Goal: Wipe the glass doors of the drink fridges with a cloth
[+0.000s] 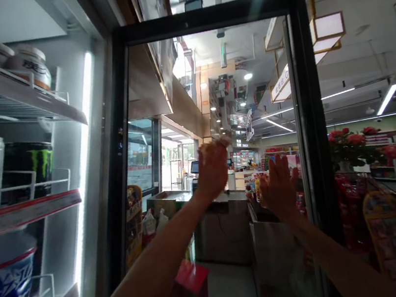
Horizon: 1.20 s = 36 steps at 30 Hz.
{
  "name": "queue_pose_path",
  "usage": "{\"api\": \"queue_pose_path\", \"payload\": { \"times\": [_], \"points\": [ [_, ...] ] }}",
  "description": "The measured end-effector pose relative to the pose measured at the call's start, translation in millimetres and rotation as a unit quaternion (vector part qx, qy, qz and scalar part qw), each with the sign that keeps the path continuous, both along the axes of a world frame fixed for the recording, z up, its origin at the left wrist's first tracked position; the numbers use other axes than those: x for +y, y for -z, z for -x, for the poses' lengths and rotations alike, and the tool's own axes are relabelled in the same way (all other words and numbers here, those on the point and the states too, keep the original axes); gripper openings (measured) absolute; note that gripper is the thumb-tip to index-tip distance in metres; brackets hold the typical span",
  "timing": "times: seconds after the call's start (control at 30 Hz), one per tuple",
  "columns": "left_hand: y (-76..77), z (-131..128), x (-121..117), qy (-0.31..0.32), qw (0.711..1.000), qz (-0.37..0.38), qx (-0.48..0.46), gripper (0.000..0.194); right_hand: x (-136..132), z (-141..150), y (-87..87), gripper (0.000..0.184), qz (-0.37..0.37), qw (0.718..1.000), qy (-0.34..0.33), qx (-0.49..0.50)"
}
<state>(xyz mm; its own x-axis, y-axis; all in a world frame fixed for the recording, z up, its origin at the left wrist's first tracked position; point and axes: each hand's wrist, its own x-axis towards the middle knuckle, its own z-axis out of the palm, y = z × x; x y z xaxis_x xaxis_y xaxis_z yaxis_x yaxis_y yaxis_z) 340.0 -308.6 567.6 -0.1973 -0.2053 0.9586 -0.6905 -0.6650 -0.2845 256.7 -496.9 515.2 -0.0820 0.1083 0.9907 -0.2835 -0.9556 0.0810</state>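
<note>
My left hand (pixel 213 168) is raised in front of the glass pane (pixel 230 243) of a black-framed cooler door. Its fingers look curled and are blurred by motion. A pale, reddish patch shows at their tips, too smeared to name. To the right, my right hand (pixel 280 187) is spread with its fingers up and the palm toward the same glass. It seems to lie against the pane near the right side of the black door frame (pixel 313 116). Nothing shows in it.
At left, the cooler's wire shelves (pixel 24 209) hold several drinks, among them a black can with a green mark (pixel 38 160) and a blue-and-white pack (pixel 8 286). A lit strip (pixel 79 201) edges the cooler. Red flowers (pixel 355 140) and a yellow display rack (pixel 392 228) stand at right.
</note>
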Motion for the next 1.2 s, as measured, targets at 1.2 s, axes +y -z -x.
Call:
{"api": "queue_pose_path", "payload": {
  "times": [1.2],
  "points": [
    [144.9,-24,62,-0.050,0.988,-0.124,-0.082,0.045,2,8,0.6,0.058,-0.021,1.000,0.020,0.000]
  ]
}}
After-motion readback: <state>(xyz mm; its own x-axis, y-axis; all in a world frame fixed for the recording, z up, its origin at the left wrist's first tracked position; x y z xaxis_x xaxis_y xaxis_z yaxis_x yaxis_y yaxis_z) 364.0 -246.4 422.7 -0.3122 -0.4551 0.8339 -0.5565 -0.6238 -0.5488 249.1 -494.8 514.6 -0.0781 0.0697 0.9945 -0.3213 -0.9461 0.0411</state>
